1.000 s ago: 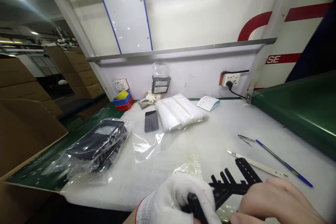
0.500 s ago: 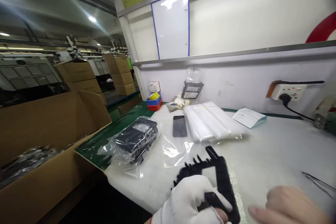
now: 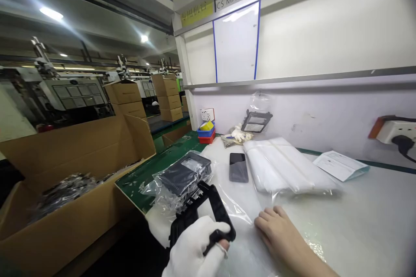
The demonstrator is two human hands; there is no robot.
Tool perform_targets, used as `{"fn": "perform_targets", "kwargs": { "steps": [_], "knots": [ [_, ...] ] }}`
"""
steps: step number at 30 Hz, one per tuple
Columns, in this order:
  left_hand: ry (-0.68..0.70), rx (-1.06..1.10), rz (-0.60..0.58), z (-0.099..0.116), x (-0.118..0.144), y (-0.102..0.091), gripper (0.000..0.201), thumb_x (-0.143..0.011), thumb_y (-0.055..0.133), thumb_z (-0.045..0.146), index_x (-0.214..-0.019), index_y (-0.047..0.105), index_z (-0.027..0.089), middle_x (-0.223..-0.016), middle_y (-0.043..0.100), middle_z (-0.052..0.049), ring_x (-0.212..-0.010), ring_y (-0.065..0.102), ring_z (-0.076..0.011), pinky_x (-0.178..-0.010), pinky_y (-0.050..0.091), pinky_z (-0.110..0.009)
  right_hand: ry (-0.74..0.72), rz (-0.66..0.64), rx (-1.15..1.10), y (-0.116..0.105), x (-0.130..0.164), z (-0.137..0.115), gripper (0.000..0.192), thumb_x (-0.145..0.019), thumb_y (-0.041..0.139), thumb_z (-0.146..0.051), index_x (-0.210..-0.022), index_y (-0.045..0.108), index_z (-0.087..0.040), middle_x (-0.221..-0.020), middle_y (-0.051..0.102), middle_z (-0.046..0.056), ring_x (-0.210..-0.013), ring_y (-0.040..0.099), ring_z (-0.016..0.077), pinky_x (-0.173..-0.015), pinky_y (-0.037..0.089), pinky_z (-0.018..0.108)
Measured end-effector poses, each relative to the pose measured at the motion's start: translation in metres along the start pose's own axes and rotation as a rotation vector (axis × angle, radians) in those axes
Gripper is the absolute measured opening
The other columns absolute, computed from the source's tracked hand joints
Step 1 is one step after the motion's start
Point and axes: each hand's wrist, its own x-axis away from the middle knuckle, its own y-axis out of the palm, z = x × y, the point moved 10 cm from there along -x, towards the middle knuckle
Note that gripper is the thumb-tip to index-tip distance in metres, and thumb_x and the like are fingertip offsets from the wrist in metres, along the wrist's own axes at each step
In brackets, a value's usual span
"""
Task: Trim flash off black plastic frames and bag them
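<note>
My left hand [image 3: 198,246], in a white glove with a bare fingertip showing, is closed on a black plastic frame [image 3: 222,214]. The frame has a rectangular opening and teeth along one side, and is tilted above the table's front edge. My bare right hand [image 3: 279,229] rests on the table with its fingers curled down at the edge of a clear plastic bag [image 3: 240,210]; the fingertips are partly hidden. Just behind the held frame lies a stack of black frames [image 3: 185,173] in clear plastic. A dark phone [image 3: 238,168] lies beyond the bag.
White plastic sheets or bags [image 3: 286,164] are piled behind my right hand, beside a folded paper [image 3: 341,165]. Small blue and red bins [image 3: 206,134] stand at the back left. A large cardboard box [image 3: 81,220] with plastic-wrapped items is on the left. A plug sits in the wall socket [image 3: 396,132].
My left hand has carried the black frame leftward, close to the bagged stack. My right hand has come in from the lower right onto the clear bag. The view has turned right.
</note>
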Motion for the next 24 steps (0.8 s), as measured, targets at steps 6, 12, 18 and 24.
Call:
{"fn": "perform_targets", "kwargs": {
  "steps": [6,12,18,24],
  "knots": [
    [0.151,-0.191,-0.086,0.012,-0.038,0.049,0.021,-0.083,0.044,0.033,-0.086,0.063,0.024,-0.084,0.064,-0.003,-0.081,0.058,-0.0202,-0.073,0.042,-0.029,-0.103,-0.017,0.001,-0.056,0.098,0.05,0.012,-0.079,0.046,-0.013,-0.073,0.051,-0.022,-0.076,0.057,0.003,-0.074,0.054,0.0184,-0.068,0.04,0.033],
    [0.192,-0.38,-0.228,0.02,-0.068,0.095,0.025,-0.085,0.04,0.032,-0.081,0.061,0.021,-0.082,0.063,-0.003,-0.077,0.059,-0.0177,-0.068,0.04,-0.027,-0.019,0.106,0.024,-0.077,0.128,0.037,0.029,-0.073,0.059,-0.028,-0.102,0.057,-0.027,-0.107,0.06,0.007,-0.103,0.053,0.0297,-0.082,0.041,0.043],
    [0.066,-0.696,-0.043,-0.004,-0.081,0.048,0.032,-0.085,0.041,0.032,-0.109,0.053,0.015,-0.104,0.058,-0.012,-0.099,0.055,-0.0252,-0.083,0.04,-0.035,0.162,-0.142,-0.012,-0.007,0.069,-0.025,0.021,-0.066,0.065,-0.02,-0.086,0.06,-0.019,-0.085,0.063,0.004,-0.073,0.06,0.0206,-0.059,0.044,0.029],
    [-0.09,-0.834,-0.051,-0.047,-0.091,0.042,0.025,-0.081,0.047,0.027,-0.095,0.057,0.009,-0.097,0.06,-0.018,-0.092,0.059,-0.0318,-0.077,0.042,-0.04,0.229,-0.082,0.16,0.006,0.077,-0.003,0.027,-0.066,0.047,0.007,-0.067,0.059,-0.017,-0.073,0.062,0.006,-0.065,0.06,0.0167,-0.046,0.029,0.024]
  ]
}}
